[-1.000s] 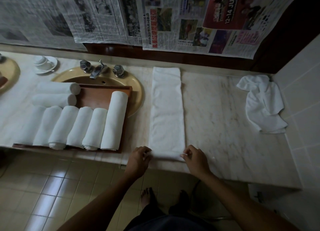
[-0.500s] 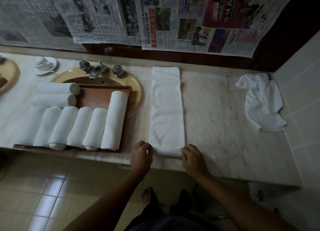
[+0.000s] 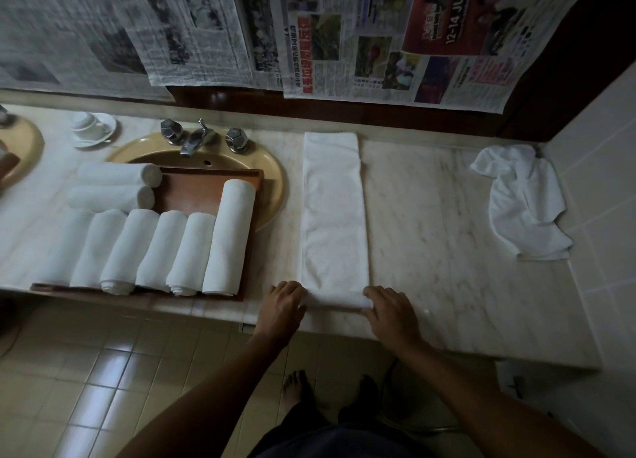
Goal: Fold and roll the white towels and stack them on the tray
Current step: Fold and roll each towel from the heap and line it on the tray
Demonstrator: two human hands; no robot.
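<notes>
Left hand: the left hand (image 3: 283, 305) is laid at the near left corner of the folded towel (image 3: 334, 216), fingers curled over the started roll at its near end.
Right hand: the right hand (image 3: 389, 311) is set at the near right corner, fingers bent over the same rolled edge.
Folded towel: a long white strip is spread flat on the marble counter (image 3: 430, 234), running from the near edge to the back wall, with only its near end turned up between the hands.
Tray: a wooden tray (image 3: 206, 196) is placed across the sink (image 3: 272, 179), left of the strip.
Rolled towels: six rolled towels (image 3: 186, 251) are laid side by side along the tray's near part; two more are laid crosswise behind them.
Loose towel: a crumpled towel (image 3: 523, 203) is left by the right wall, well apart from the strip.
Far side: a cup and saucer (image 3: 91, 127) and taps (image 3: 203, 137) are seen below newspaper sheets (image 3: 309, 34).
</notes>
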